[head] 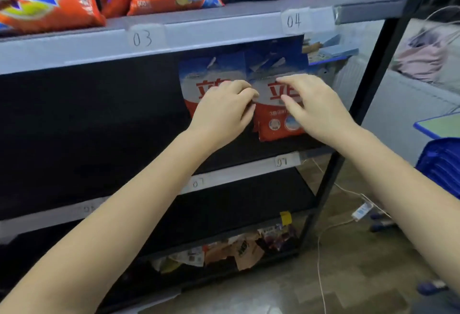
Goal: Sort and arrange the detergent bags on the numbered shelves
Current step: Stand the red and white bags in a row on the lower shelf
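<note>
Above the fingers runs the grey upper shelf [224,27], labelled 03 and 04, already heaped with orange detergent bags [49,2]. Just under the fingertips, two blue, white and red detergent bags [276,124] stand upright side by side on the dark middle shelf [87,127], near its right end. The left hand [221,112] has its fingers curled against the left bag's front; whether they pinch it I cannot tell. The right hand [313,109] lays nearly straight fingers on the right bag. Much of the middle shelf looks unfilled, so the sorting seems partway done.
</note>
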{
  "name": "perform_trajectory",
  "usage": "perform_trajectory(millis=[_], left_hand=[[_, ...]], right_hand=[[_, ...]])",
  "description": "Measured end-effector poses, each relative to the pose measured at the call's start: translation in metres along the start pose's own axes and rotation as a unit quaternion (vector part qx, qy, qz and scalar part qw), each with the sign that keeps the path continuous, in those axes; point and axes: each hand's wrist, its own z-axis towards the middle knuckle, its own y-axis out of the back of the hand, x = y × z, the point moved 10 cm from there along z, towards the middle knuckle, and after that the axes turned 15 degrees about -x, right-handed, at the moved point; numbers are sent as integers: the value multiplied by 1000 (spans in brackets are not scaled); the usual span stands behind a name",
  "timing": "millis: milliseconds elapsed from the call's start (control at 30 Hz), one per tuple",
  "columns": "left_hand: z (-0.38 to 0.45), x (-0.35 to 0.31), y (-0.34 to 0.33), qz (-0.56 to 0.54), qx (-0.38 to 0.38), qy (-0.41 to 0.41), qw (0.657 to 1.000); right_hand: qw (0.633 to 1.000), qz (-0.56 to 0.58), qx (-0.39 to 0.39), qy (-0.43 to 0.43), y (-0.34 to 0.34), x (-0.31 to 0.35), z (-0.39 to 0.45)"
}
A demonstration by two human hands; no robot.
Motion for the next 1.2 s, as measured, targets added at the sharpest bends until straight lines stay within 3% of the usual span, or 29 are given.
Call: perform_trajectory(millis=[100, 267, 500, 633, 733, 833, 933, 1067, 1200], left_hand=[[48, -1, 40, 8, -78, -42, 996], [126, 31, 63, 58, -114, -27, 991], [217, 98, -11, 88, 2, 98, 991], [263, 112, -39, 127, 32, 115, 985], [288, 117, -44, 146, 10, 123, 982], [295, 122, -55, 180, -7, 118, 976], [293, 122, -62, 169, -15, 116, 979], [288, 122, -63, 123, -12, 137, 983], [284, 127, -55, 104, -37, 160, 981]], right_hand=[[998, -4, -51, 23, 43, 1, 48], [996, -7, -85, 26, 68, -16, 127], [995, -28, 19, -90, 24, -90, 218], [985, 25, 69, -158, -11, -124, 271], [943, 186, 107, -254, -48, -134, 299], [901, 260, 144, -317, -79, -137, 309], [881, 313, 96, -341, -95, -140, 325], [885, 327, 8, -331, -101, -148, 339], [885, 329, -24, -328, -99, -151, 340]])
